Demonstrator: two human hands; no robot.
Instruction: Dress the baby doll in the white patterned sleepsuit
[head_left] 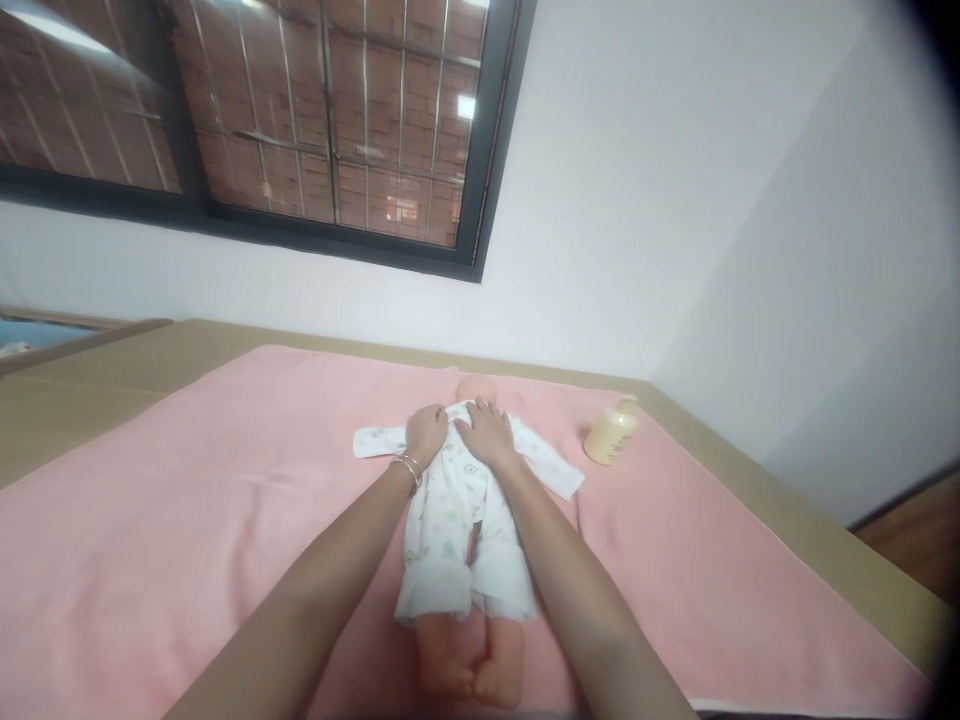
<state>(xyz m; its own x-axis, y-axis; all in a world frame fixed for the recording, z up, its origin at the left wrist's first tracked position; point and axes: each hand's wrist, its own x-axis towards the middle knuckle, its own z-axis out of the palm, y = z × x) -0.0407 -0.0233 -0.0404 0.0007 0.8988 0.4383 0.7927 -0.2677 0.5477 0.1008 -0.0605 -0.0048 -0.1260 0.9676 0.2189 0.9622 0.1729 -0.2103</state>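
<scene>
The right hand [487, 432] rests palm down on the doll's upper chest, its fingers loosely spread and pointing up toward the head, with no grip that I can see. Just beside it, the left hand [427, 432] bends over the other side of the chest, its fingers curling inward; I can't tell whether they pinch the cloth or only press on it. Both forearms reach forward and converge, and thin bracelets [409, 470] circle the left wrist.

Under the hands lies the doll [504, 655], its head just beyond the fingertips and its bare lower legs and feet toward the person, between the two forearms. It is dressed in a white printed garment [446, 505], whose legs end in wide plain cuffs. One sleeve [379, 441] lies out past the left hand, the other [553, 468] slants away past the right.

Near that second sleeve, a pale yellow pump bottle [611, 435] stands on the pink blanket [300, 440], which covers much of a tan surface [142, 372]. Beyond are a white wall [637, 180] and a barred, dark-framed window [330, 120].
</scene>
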